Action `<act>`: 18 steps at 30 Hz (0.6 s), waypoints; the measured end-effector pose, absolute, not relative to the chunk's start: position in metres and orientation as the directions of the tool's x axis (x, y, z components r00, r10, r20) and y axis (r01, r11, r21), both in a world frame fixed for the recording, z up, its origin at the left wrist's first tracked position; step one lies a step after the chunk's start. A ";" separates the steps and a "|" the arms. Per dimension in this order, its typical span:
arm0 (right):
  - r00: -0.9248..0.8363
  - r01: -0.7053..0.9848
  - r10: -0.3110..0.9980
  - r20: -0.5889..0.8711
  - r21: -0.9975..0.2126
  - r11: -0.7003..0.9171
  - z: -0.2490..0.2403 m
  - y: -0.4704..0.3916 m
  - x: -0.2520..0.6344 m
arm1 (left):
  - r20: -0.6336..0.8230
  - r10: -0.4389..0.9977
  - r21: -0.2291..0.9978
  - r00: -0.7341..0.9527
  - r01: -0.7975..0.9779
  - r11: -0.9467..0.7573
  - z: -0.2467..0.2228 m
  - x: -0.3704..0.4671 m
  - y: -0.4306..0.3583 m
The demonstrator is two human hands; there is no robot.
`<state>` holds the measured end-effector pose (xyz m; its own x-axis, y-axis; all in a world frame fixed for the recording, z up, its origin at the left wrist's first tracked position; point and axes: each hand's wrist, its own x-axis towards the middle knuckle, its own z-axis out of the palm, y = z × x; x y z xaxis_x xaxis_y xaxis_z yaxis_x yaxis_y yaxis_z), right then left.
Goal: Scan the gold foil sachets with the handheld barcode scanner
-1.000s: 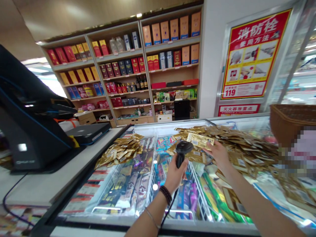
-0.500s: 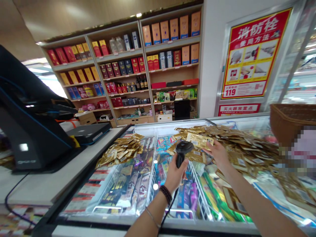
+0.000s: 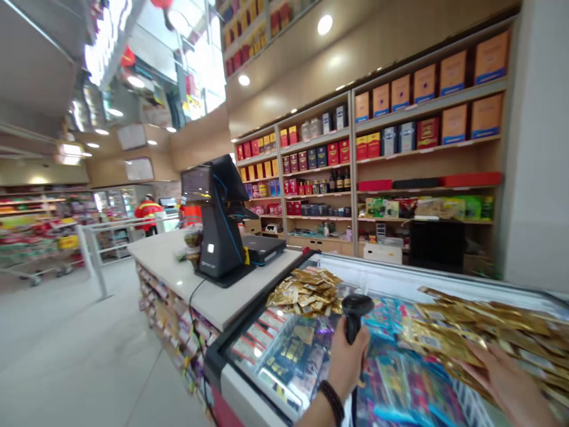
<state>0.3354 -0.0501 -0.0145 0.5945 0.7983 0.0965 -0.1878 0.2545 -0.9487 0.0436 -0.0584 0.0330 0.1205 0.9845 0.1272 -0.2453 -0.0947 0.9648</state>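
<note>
My left hand (image 3: 349,356) grips a black handheld barcode scanner (image 3: 357,305) by its handle, head upward, above the glass top of a chest freezer (image 3: 249,388). A cord hangs below the scanner. At the right, my right hand (image 3: 511,382) has its thumb and fingers at the edge of a gold foil packet (image 3: 438,344), low over a large heap of gold packets (image 3: 520,323); motion blurs the fingers somewhat. A smaller pile of gold packets (image 3: 306,290) lies on the freezer, left of the scanner. Colourful wrapped goods (image 3: 400,382) show through the glass.
A white counter (image 3: 169,264) with a black checkout terminal (image 3: 220,237) and a flat black device (image 3: 264,249) adjoins the freezer's left side. Shelves of boxed goods (image 3: 315,157) line the back wall. Farther left are a metal railing (image 3: 95,261) and a person in orange-red (image 3: 149,210).
The view has swung left, bringing the counter, shop floor and ceiling into sight. My left hand still holds the scanner. My right hand and its packet are now lower, against the heap.
</note>
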 end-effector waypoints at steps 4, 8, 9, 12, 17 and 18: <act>0.583 -0.306 0.812 0.009 -0.924 0.230 0.010 -0.022 0.270 | 0.140 0.988 0.966 -0.065 -0.209 -0.151 0.033 -0.020 -0.051; 0.389 -0.310 0.918 0.075 -0.928 0.207 0.045 0.001 0.202 | 0.168 0.963 0.956 -0.212 -0.202 -0.211 0.035 -0.069 -0.047; 0.332 -0.296 0.937 0.110 -0.931 0.214 0.053 0.008 0.186 | 0.168 0.954 0.955 -0.248 -0.197 -0.220 0.036 -0.079 -0.047; 0.212 -0.275 0.960 0.182 -0.932 0.237 0.069 0.029 0.146 | 0.172 0.931 0.958 -0.323 -0.167 -0.235 0.037 -0.100 -0.048; 0.083 -0.257 0.965 0.249 -0.930 0.262 0.079 0.050 0.104 | 0.159 0.919 0.966 -0.361 -0.134 -0.220 0.031 -0.115 -0.050; 0.084 -0.242 0.960 0.268 -0.929 0.280 0.078 0.050 0.103 | 0.163 0.917 0.966 -0.364 -0.129 -0.223 0.029 -0.115 -0.050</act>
<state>0.1026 0.0504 0.0781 0.0843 0.9599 0.2675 -0.2420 0.2802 -0.9289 -0.1154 -0.0497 0.0286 -0.3645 0.9168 0.1633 -0.1292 -0.2234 0.9661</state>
